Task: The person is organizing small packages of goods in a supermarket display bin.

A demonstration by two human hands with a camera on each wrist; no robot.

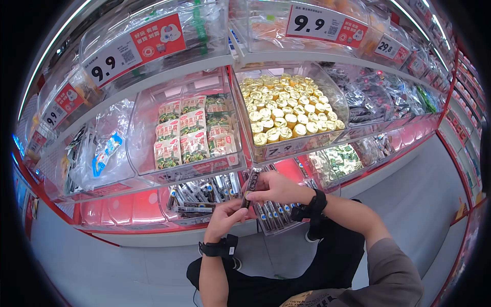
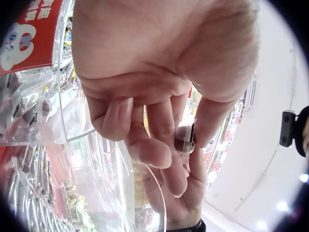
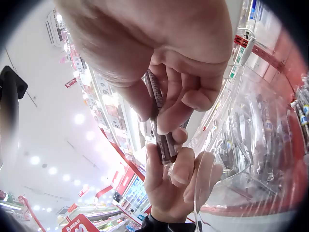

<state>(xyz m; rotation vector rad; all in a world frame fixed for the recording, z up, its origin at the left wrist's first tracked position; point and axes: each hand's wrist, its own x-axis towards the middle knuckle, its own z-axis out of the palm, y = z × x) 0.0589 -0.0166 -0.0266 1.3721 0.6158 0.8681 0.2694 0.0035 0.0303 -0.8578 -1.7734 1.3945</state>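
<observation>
A slim dark wrapped stick (image 1: 253, 180) stands nearly upright between the two hands in front of the lower shelf. The right hand (image 1: 279, 188) pinches its upper part between thumb and fingers. Lower down, the left hand (image 1: 224, 219) holds the other end with thumb and fingertips. In the right wrist view the brown stick (image 3: 158, 99) runs from the right hand (image 3: 166, 63) to the left hand (image 3: 169, 188). The left wrist view shows the stick's clear wrapper end (image 2: 186, 137) at the left hand's (image 2: 159, 92) thumb, the rest largely hidden.
Below the hands, a clear bin (image 1: 276, 233) holds similar dark sticks, with more packets (image 1: 204, 192) to its left. Above are bins of gold-topped rolls (image 1: 291, 110) and printed packets (image 1: 192, 130). Clear bin walls (image 2: 161, 203) stand close to the hands.
</observation>
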